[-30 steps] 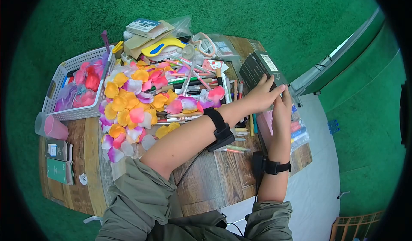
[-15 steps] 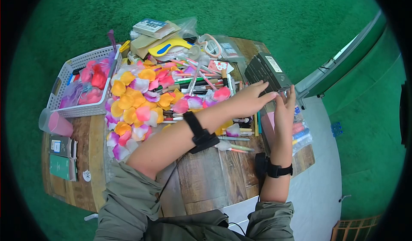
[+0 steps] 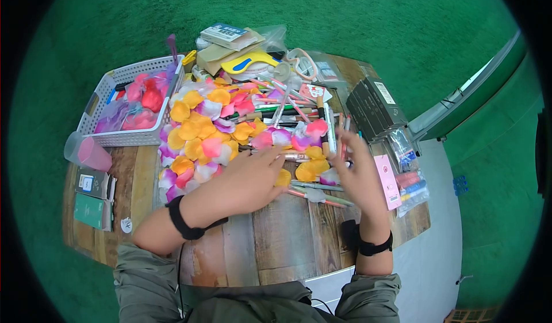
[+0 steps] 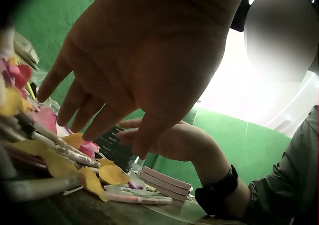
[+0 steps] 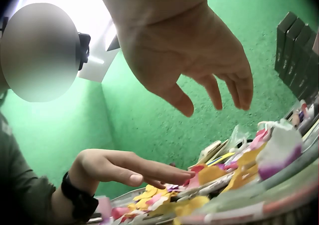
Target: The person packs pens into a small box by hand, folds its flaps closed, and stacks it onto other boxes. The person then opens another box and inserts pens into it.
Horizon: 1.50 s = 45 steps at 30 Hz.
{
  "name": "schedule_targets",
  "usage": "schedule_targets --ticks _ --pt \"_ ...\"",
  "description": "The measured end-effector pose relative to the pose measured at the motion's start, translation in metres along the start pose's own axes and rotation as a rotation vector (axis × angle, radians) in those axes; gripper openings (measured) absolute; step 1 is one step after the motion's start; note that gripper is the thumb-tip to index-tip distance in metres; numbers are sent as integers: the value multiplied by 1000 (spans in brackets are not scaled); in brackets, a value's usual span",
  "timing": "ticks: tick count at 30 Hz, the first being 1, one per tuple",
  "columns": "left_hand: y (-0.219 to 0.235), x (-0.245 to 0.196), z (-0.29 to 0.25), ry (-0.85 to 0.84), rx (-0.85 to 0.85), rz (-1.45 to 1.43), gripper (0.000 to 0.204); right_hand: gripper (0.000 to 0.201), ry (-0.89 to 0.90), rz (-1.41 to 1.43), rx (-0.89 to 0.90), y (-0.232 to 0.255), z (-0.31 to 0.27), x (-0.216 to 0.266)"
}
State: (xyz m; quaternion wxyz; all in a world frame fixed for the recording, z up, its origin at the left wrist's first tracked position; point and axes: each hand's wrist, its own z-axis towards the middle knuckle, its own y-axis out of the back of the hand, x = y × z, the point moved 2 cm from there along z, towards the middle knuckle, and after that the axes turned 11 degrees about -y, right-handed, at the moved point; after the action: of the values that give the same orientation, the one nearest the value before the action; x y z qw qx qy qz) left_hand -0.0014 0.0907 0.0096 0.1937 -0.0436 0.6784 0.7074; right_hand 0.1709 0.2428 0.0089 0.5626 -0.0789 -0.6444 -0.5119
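Both hands hover empty over the middle of the wooden tabletop (image 3: 276, 242), fingers spread and relaxed, gripping nothing. The left hand (image 3: 247, 179) lies palm-down, its fingertips just reaching the near edge of the heap of fabric petals (image 3: 201, 133) — yellow, pink and purple — that covers a layer of pens (image 3: 287, 107). The right hand (image 3: 356, 173) floats above loose pens lying near the right edge, most with their long axes running left to right. By the look of it, the flat palms are poised to sweep or sort. The dark boxes (image 3: 376, 107) stand in a row at the far right corner, well apart from both hands.
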Motion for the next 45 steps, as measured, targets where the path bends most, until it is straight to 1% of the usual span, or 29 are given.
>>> schedule_targets --ticks 1,2,4,5,7,8,9,11,14,16,17,19,20,21,23,24,25,27,29,30,31,33,34,36,38,39,41,42,45 --pt "0 -1 -8 1 17 1 60 46 10 -112 112 -6 -8 10" --pt "-3 -1 -17 6 15 1 60 46 13 -112 116 -11 -14 17" --pt "-8 -1 -31 -8 -15 61 62 44 162 -239 332 -26 -24 30" --pt "-8 -2 -37 -1 -18 61 62 44 166 -240 338 -30 -28 34" --pt "-7 -3 -48 26 24 62 62 43 175 -253 505 -42 -35 40" --pt "-6 -3 -53 36 21 62 62 42 273 -286 507 -48 -37 34" --pt "-4 -3 -58 39 28 60 60 42 281 -287 516 -51 -36 39" --pt "1 -2 -71 53 33 56 59 38 235 -276 673 -59 -36 49" --pt "9 7 -93 89 -3 56 57 36 275 -322 684 -76 -36 59" --pt "14 16 -111 57 -187 84 47 36 321 -326 711 -91 -34 67" --pt "20 19 -120 84 -186 92 47 36 355 -333 728 -101 -33 71" --pt "34 26 -136 214 -131 -56 36 36 394 -277 765 -125 -30 81" --pt "38 29 -145 237 -171 -26 27 37 411 -234 781 -138 -28 87" --pt "42 33 -154 252 -175 -23 27 37 422 -230 791 -150 -26 94" --pt "52 45 -175 416 -214 -37 23 38 480 -97 839 -178 -24 110" --pt "58 49 -184 463 -308 -44 18 38 483 -97 845 -191 -24 118" --pt "62 52 -194 470 -309 -45 18 39 469 -56 861 -204 -24 126" --pt "69 64 -220 759 -279 98 15 39 455 -14 881 -235 -26 138" --pt "76 72 -245 826 -310 138 14 41 576 99 828 -268 -28 146" --pt "78 78 -260 887 -339 181 13 41 575 100 830 -282 -30 150" --pt "79 84 -274 889 -338 180 13 45 559 112 859 -295 -32 156" --pt "79 100 -306 1029 -423 260 13 48 541 125 890 -315 -36 168" --pt "78 107 -318 1031 -423 259 13 53 491 131 917 -324 -37 173" --pt "75 123 -343 1223 -392 353 16 58 442 141 949 -339 -40 182" --pt "67 138 -364 1211 -391 389 17 65 344 232 980 -351 -39 189" --pt "64 145 -372 1194 -393 425 19 65 344 233 981 -354 -38 192" --pt "61 155 -381 1229 -381 363 18 67 248 207 1058 -359 -36 197" --pt "59 159 -386 1263 -370 300 18 67 246 207 1059 -361 -36 199" --pt "55 165 -398 1231 -425 223 17 65 254 145 1067 -377 -36 199"
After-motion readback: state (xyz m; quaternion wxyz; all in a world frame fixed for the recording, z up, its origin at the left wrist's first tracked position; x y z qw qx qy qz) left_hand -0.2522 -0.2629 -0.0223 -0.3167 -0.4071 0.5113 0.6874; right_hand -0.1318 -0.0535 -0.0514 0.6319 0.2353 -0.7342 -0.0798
